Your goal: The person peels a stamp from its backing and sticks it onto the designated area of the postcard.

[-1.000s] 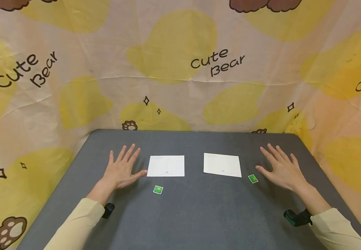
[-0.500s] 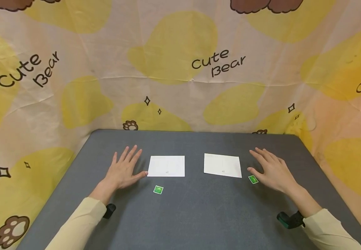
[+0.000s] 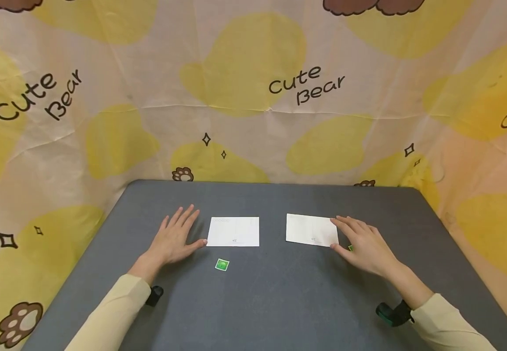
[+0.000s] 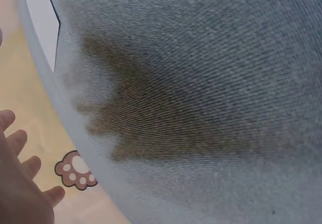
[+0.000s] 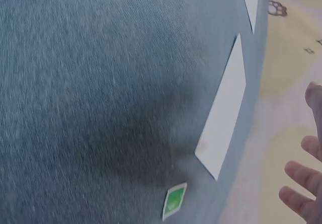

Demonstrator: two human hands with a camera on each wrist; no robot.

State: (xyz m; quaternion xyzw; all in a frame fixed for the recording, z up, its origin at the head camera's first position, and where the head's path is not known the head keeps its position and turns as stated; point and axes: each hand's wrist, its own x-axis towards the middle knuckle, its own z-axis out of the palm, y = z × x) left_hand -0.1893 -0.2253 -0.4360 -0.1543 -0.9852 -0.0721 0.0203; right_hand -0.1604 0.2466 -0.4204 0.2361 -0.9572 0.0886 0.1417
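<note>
Two white cards (image 3: 233, 231) lie side by side on the grey table, each with faint print; the right-hand card (image 3: 309, 229) is turned slightly. My left hand (image 3: 171, 242) is spread with straight fingers, its thumb tip at the left card's near-left corner. Over the right edge of the right-hand card hovers my right hand (image 3: 364, 245), fingers extended, thumb apart, holding nothing. A small green stamp (image 3: 222, 264) lies below the left card. Another green stamp (image 5: 175, 200) shows fully in the right wrist view; the right hand mostly hides it in the head view.
The grey table (image 3: 253, 302) has rounded far corners. Behind it hangs a cloth (image 3: 240, 73) printed with yellow patches and lettering. A dark strap device sits on each wrist, below the cream sleeves (image 3: 114, 304).
My right hand has moved left, from beside the right stamp to over the right-hand card's edge, now covering most of that stamp. The left hand has stayed nearly still.
</note>
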